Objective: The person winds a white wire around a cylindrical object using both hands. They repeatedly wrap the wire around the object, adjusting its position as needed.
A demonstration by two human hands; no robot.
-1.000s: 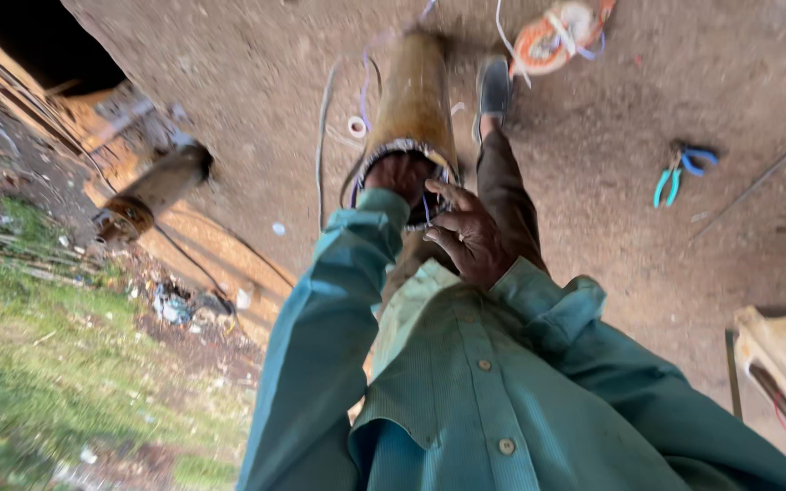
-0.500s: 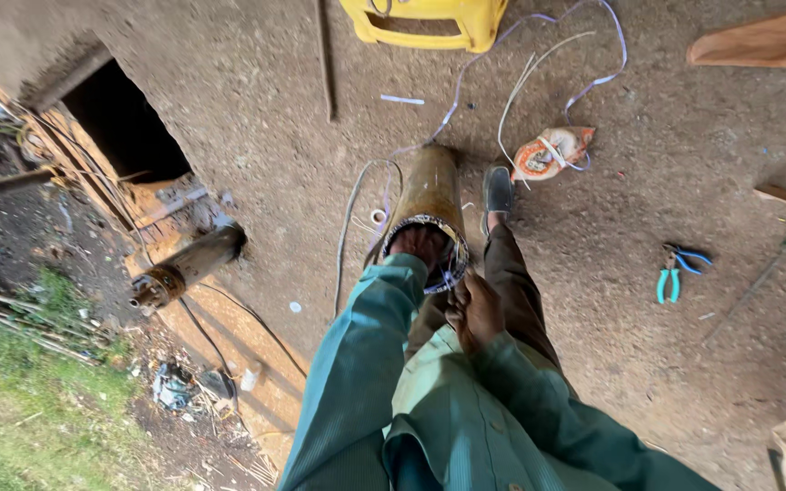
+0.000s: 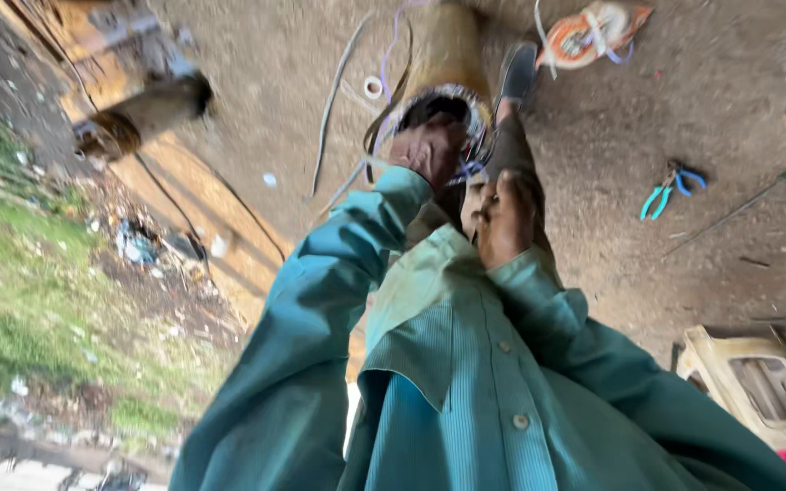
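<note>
**Hands at the rim of a tall woven tube**

Down low, a tall yellow-brown woven tube (image 3: pixel 443 59) standing on the dirt floor (image 3: pixel 684 100), mouth up, dark inside. Left hand (image 3: pixel 429 150) resting on the near rim of the tube, fingers curled together over the edge and the thin strands there. Right hand (image 3: pixel 502 218) just beside it, a little lower and nearer the body, fingers folded tight on a small pale piece and a thin bluish strand; blurred, so hard to tell what the piece is. Both arms in teal sleeves (image 3: pixel 320 300), over a teal buttoned shirt (image 3: pixel 475 391). A dark shoe (image 3: pixel 518 73) on the floor, touching the right side of the tube. Long pale strips (image 3: pixel 329 118) lying loose on the dirt to the left of the tube, with a small white ring (image 3: pixel 373 87) near them. An orange and white bundle of cord (image 3: pixel 589 32) past the shoe, well apart from the hands. Blue-handled pliers (image 3: pixel 670 186) lying far out to the right. A cream plastic thing (image 3: pixel 757 382) at the lower right. A thick log (image 3: pixel 143 114) lying on wooden planks (image 3: pixel 188 195) to the left, with grass (image 3: pixel 11 300) and litter beyond.
</note>
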